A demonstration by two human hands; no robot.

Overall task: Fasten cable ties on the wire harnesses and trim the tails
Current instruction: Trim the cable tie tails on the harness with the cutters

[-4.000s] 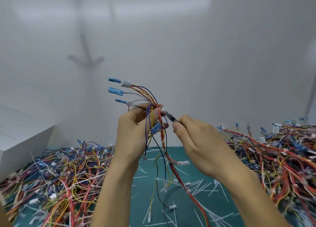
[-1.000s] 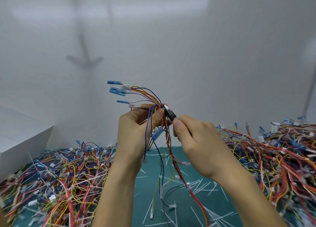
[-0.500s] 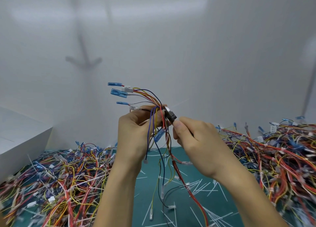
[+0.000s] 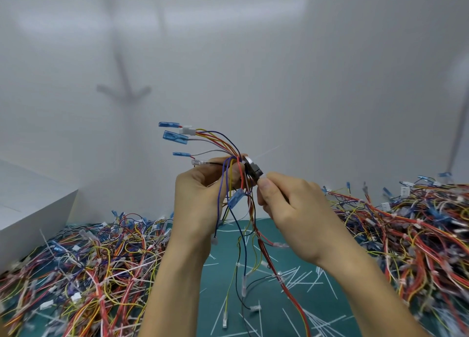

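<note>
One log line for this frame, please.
left hand: grips harness | right hand: grips cutters at tie tail | mat: cut tails scattered

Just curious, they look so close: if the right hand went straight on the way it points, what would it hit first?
Probably the wire bundle held by the left hand; the right hand points its cutters up-left at it; depth is unclear.

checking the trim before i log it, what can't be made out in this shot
Head view only:
1. Cable tie head: hidden behind fingers of the left hand and the cutter.
2. Cutter handles: buried in the right hand.
3. Whether the blades bite the tie tail: too small, faint.
4. White box: cut by the left edge.
</note>
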